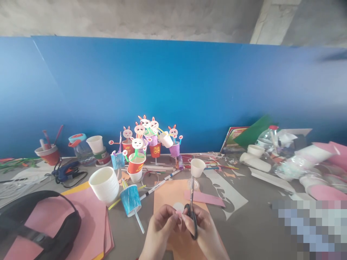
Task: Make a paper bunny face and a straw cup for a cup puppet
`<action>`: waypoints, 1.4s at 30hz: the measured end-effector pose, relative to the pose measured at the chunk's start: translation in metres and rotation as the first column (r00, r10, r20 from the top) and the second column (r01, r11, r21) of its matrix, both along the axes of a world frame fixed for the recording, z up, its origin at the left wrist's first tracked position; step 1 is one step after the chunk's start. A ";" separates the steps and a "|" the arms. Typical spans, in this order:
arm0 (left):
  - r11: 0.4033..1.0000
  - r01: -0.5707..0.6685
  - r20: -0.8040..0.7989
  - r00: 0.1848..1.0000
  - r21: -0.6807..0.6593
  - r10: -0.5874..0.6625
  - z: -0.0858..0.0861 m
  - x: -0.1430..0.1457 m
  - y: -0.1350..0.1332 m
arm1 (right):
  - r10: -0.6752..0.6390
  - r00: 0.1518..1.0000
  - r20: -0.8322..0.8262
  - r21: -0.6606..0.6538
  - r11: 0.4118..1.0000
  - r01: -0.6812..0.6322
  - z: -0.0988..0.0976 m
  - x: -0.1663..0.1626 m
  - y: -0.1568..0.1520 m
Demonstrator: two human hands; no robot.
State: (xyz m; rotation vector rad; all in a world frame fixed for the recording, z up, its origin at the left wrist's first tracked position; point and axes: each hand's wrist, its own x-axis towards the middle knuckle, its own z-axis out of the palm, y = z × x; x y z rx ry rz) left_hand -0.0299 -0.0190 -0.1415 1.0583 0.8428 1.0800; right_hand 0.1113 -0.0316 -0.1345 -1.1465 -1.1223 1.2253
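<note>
Low in the middle of the head view, my left hand (pixel 160 224) pinches a small pink paper piece (pixel 178 213) between thumb and fingertips. The thumb and fingertips of my right hand (pixel 205 226) meet it from the other side. Black-handled scissors (pixel 192 193) hang on the right hand, blades pointing away from me. Both hands are above an orange paper sheet (pixel 162 193). Just beyond the fingertips shows a round white paper disc (pixel 179 206). A pink paper strip (pixel 208 199) lies across the sheet, right of the blades. Fingers partly hide the pink piece.
Rabbit-faced paper cup figures (pixel 137 164) stand at the back. Left are a blue-coloured cup (pixel 131 200), stacked white cups (pixel 104 184), pink paper (pixel 90 216), a black headband-like object (pixel 73 216) and a glue gun (pixel 67 171). Cut white paper (pixel 230 195) and a plastic bottle (pixel 267 137) are right.
</note>
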 end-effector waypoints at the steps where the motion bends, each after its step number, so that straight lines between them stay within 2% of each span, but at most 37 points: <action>1: 1.000 0.007 0.001 1.000 0.002 -0.007 0.000 0.000 0.000 | 0.001 1.000 0.000 0.002 1.000 -0.001 0.000 0.000 0.000; 11: 1.000 0.014 0.026 1.000 -0.026 -0.014 0.001 -0.001 0.000 | 0.025 1.000 -0.003 0.023 0.999 -0.025 -0.006 0.002 0.000; 20: 1.000 -0.017 0.004 1.000 -0.017 0.017 -0.002 0.000 0.001 | 0.041 0.999 0.021 0.008 0.999 -0.041 0.012 0.001 -0.003; 25: 0.999 -0.047 -0.011 0.999 0.001 0.047 -0.001 0.001 -0.001 | 0.019 0.999 0.036 -0.016 1.000 -0.018 0.013 0.001 -0.004; 29: 0.999 -0.030 0.028 0.999 -0.016 0.030 -0.007 0.001 0.002 | 0.032 0.999 0.018 -0.003 0.999 -0.032 0.014 -0.002 -0.003; 35: 1.000 -0.006 0.038 0.999 0.015 0.005 -0.018 0.002 0.004 | 0.052 0.997 -0.051 0.016 0.999 -0.052 0.006 -0.002 -0.001; 42: 0.999 0.029 0.045 0.999 0.023 -0.030 -0.014 0.002 0.004 | 0.021 1.000 -0.008 0.046 0.999 -0.021 0.000 0.000 0.000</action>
